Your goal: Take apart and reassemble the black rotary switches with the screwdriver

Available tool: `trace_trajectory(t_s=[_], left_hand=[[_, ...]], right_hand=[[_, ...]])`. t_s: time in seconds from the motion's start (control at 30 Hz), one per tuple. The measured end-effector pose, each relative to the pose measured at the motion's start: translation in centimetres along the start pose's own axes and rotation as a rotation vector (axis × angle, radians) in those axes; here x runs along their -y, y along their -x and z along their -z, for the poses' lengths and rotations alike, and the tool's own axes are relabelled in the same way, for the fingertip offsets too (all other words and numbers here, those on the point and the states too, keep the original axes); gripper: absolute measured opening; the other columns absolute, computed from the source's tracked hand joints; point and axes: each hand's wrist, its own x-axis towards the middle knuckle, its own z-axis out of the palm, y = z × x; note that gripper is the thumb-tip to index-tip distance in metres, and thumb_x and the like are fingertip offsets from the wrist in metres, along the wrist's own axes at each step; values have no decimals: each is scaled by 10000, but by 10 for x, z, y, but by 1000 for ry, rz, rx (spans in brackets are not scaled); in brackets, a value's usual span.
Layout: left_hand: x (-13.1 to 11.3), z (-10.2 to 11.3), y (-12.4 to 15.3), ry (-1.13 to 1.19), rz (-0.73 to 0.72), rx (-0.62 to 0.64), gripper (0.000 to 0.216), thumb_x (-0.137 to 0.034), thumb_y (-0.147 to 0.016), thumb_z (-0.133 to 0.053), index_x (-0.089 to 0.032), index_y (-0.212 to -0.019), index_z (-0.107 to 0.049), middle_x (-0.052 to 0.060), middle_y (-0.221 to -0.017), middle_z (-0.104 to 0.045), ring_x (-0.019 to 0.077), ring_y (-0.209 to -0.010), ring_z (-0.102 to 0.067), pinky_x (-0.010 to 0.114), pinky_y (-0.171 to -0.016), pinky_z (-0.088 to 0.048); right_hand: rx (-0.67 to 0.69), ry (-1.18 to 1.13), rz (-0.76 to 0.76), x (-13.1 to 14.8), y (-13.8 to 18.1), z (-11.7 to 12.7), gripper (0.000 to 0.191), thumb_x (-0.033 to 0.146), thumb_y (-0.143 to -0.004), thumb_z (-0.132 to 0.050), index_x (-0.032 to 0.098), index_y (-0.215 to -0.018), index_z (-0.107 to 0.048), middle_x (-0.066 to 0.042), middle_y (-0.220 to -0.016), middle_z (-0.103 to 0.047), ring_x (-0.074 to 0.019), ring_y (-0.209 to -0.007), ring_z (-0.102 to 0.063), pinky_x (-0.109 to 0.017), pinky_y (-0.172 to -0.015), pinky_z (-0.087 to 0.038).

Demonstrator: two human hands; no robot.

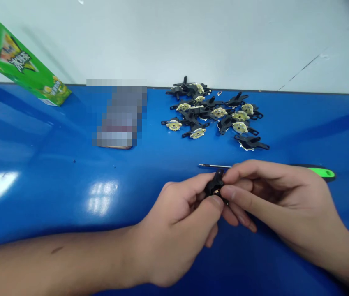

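Note:
Between my two hands is a small black plastic part (213,184) with a tiny copper-coloured piece showing near its middle. My left hand (180,222) grips it from the left, thumb pressed on its lower edge. From the right, my right hand (269,197) pinches the same part with thumb and forefinger at its upper side. My fingers hide much of it. Just behind my hands lies a screwdriver (322,172) with a green and black handle; its thin shaft points left and is partly covered by my right hand.
Several black plastic parts with round yellowish discs (219,112) lie in a loose pile at the back of the blue table (54,181). A blurred-out phone-like slab (119,119) lies left of them. A tall green carton (23,61) leans at the far left by the pale wall (223,37).

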Motion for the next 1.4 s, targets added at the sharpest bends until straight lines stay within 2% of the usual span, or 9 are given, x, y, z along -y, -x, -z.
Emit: trace_trajectory(t_s=[0.1,0.2,0.4,0.67,0.83,1.07,1.17,1.27,1.4], left_hand=[[-2,-1,0,30,-16,10,313,-193,-1123,-532,-176,-938,-785,-24,-751,-634,59,-614,-530,171,-536,-395],[-2,0,0,46,-20,23,324,-186,-1123,-519,-172,-911,-763,-23,-769,-640,59,-618,-530,171,-535,-395],[-3,-1,1,21,28,-8,328,-169,-1112,-494,-173,-897,-742,-34,-719,-610,62,-579,-507,174,-508,-367],[-4,-2,1,13,22,-9,341,-176,-1095,-506,-172,-898,-784,-21,-716,-620,69,-580,-521,182,-511,-372],[-4,-2,3,10,12,-44,349,-189,-1099,-528,-173,-890,-806,-7,-722,-646,72,-581,-536,189,-523,-391],[-1,-1,4,-38,34,-48,322,-251,-1119,-538,-177,-987,-822,-24,-658,-580,77,-557,-489,180,-522,-396],[-4,-4,2,50,58,-86,264,-230,-1075,-574,-157,-945,-792,-6,-682,-643,69,-528,-509,169,-482,-369],[-6,-5,-2,181,95,-186,208,-281,-1017,-634,-136,-1035,-782,65,-823,-775,76,-467,-535,177,-415,-336],[-9,-4,-6,300,74,-297,311,-252,-948,-650,-104,-1205,-743,98,-776,-811,114,-416,-555,189,-385,-349]], right_hand=[[-2,-37,-32,1,0,-1,371,459,-855,-1008,194,-848,-749,-6,-551,-682,-115,-436,-622,-153,-425,-509],[-5,-57,-50,3,-1,-4,360,394,-789,-1058,192,-809,-760,2,-549,-680,-102,-449,-625,-129,-441,-501],[-88,15,15,2,1,-7,437,578,-852,-989,200,-763,-788,-7,-547,-670,-90,-448,-618,-119,-439,-485],[-122,58,30,0,5,-7,376,483,-802,-1033,203,-741,-791,9,-543,-647,-95,-433,-590,-137,-421,-455],[-160,120,71,-3,7,-9,381,510,-839,-1002,201,-776,-790,-3,-561,-667,-124,-453,-630,-164,-421,-476],[-156,186,88,-8,8,-8,320,488,-899,-942,230,-798,-781,19,-580,-667,-130,-466,-633,-189,-432,-500],[-187,324,197,-7,11,-6,212,385,-999,-821,266,-832,-768,33,-623,-702,-124,-479,-635,-210,-451,-499],[-241,692,442,-2,12,3,212,259,-1091,-640,281,-909,-745,11,-750,-773,-147,-562,-689,-261,-500,-497],[-118,1100,708,1,10,19,198,150,-1042,-536,231,-1033,-716,-16,-797,-758,-155,-584,-679,-294,-536,-486]])
